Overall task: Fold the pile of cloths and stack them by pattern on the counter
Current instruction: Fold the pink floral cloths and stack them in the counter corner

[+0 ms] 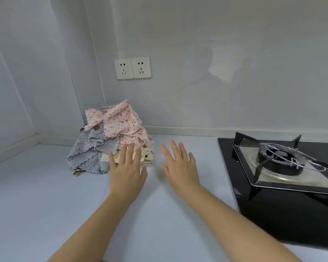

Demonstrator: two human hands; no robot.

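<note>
- Left hand (126,167): flat, fingers spread, palm down, holding nothing. Its fingertips reach over the near edge of the pile of cloths (112,142); I cannot tell whether they touch the fabric or just hover over it.
- Right hand (180,165): also empty and spread wide, palm down over bare counter (45,205), just right of the pile and apart from it (slightly blurred).
- Both forearms come in from the bottom of the view and angle toward the pile.
- The pile sits at the back of the counter near the wall corner, loose and heaped, nothing folded yet by my read.
- On top, pink cloths (121,121) with small flowers; lower left, grey cloths (89,150) with dots; a cream cloth (146,156) peeks out under the left fingers.
- Handling, as I judge it: light, limp, thin, with wavy edges; they will drape and drag neighbours along. I would pinch one pink cloth by a corner and lift it clear.
- Stove (284,163) stands well right; keep cloth off it.
- Sockets (133,68) on the wall above.
</note>
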